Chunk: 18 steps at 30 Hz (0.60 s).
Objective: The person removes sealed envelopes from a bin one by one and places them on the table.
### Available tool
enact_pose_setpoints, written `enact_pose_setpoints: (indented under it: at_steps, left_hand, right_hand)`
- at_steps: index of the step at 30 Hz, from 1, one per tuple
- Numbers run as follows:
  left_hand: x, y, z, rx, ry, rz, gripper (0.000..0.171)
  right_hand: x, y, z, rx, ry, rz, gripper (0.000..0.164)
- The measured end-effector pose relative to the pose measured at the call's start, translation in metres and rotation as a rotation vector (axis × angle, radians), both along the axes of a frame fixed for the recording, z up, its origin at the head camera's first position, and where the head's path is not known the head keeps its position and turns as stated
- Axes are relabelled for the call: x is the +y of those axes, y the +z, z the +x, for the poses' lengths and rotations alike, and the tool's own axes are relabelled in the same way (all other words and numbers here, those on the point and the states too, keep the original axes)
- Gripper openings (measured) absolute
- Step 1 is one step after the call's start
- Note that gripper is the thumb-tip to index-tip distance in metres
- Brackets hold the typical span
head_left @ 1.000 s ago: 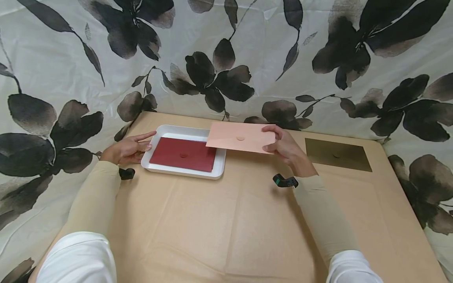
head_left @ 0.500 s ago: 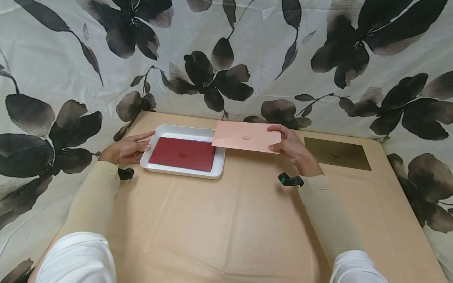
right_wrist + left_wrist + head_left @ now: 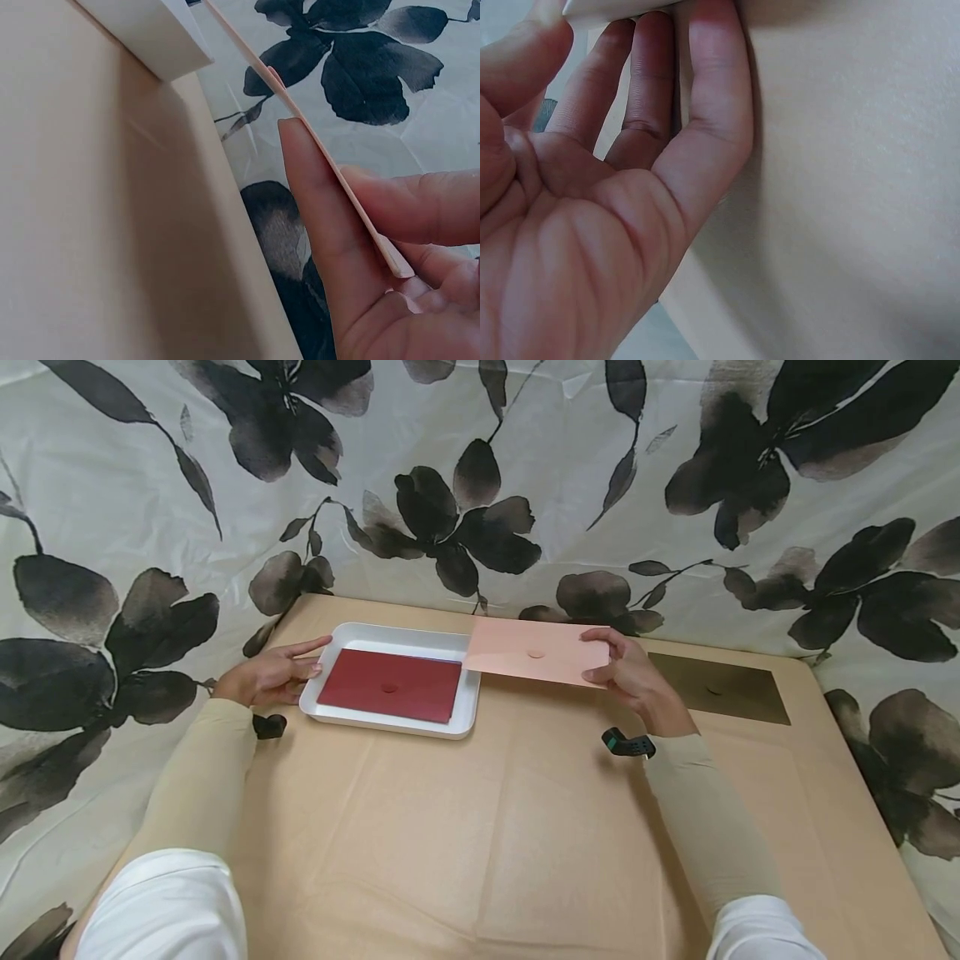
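A pale pink envelope (image 3: 525,647) with a round seal is pinched by my right hand (image 3: 626,672) at its right end. In the right wrist view the pink envelope (image 3: 322,154) shows edge-on, between thumb and fingers. Its left end overlaps the right rim of a white tray (image 3: 390,731) in the head view. Inside that tray lies a dark red envelope (image 3: 386,685), a thin blue edge showing behind it. My left hand (image 3: 266,677) holds the tray's left side, palm turned up. In the left wrist view, thumb and fingertips meet the tray's edge (image 3: 615,9).
A dark gold envelope (image 3: 723,689) lies flat at the table's right, partly behind the right hand. Tan paper covers the table (image 3: 480,827). A floral cloth (image 3: 585,460) hangs behind its back edge. Both wrists wear black devices.
My right hand has moved to the right with the pink envelope, uncovering more of the red envelope and the tray. The left hand and tray stay in place.
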<state>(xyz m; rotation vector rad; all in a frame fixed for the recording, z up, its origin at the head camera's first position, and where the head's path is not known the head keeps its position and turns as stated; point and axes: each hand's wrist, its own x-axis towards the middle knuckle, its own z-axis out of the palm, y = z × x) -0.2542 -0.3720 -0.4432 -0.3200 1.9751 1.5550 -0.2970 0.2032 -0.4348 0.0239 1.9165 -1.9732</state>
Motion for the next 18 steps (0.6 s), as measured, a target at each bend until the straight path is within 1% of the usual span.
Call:
enact_pose_setpoints:
  at_steps: [4, 9, 16, 18]
  left_hand:
    - [0.000, 0.000, 0.000, 0.003, 0.001, 0.003, 0.073]
    - [-0.001, -0.001, 0.000, 0.003, 0.001, -0.005, 0.074]
    - [-0.001, 0.000, 0.000, -0.001, 0.006, -0.017, 0.075]
    - [-0.001, 0.000, 0.000, 0.001, -0.003, -0.015, 0.075]
  right_hand:
    - [0.005, -0.003, -0.001, 0.020, 0.007, -0.029, 0.065]
    - [0.010, -0.004, -0.002, 0.032, 0.016, -0.035, 0.064]
    - [0.017, -0.006, -0.005, 0.016, 0.007, -0.021, 0.065]
    - [0.020, -0.006, -0.005, 0.006, 0.002, -0.014, 0.066]
